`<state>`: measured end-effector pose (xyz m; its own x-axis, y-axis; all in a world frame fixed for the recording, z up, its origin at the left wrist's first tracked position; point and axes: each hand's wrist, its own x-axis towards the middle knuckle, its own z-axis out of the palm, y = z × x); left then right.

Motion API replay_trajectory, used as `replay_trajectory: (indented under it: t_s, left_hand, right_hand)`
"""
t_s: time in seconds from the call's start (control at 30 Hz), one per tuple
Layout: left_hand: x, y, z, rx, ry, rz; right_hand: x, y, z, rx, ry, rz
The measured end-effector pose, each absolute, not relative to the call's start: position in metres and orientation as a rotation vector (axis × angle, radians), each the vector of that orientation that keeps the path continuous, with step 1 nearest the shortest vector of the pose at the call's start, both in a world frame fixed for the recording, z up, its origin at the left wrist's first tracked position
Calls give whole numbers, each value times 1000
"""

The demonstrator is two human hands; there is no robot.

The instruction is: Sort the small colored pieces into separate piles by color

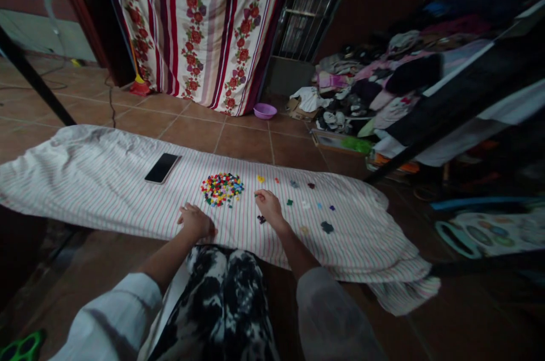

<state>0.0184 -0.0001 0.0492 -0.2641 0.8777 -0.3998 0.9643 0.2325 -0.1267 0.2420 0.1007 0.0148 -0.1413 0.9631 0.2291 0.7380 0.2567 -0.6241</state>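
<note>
Small plastic pieces (222, 188) — heap's sitting between my L hand (196, 222) and R hand (270, 209), L fingers lying open, R's curled — can't tell if pinching.

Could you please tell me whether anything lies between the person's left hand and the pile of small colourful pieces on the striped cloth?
Nothing visible stands in the way. Only bare striped cloth separates the left hand from the near edge of the pile of small coloured pieces.
</note>
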Motion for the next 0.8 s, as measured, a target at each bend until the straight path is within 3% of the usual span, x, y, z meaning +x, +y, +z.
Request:
replay_trajectory:
  t_s: [0.37, 0.8]
  left_hand:
    - [23, -3, 66, 1650, 2278, -608]
    - [23, -4, 66, 1689, 2277, -638]
  right_hand:
    - [341, 99, 32, -2032, -1814, 247]
    - [348, 100, 20, -2132, -1852, 251]
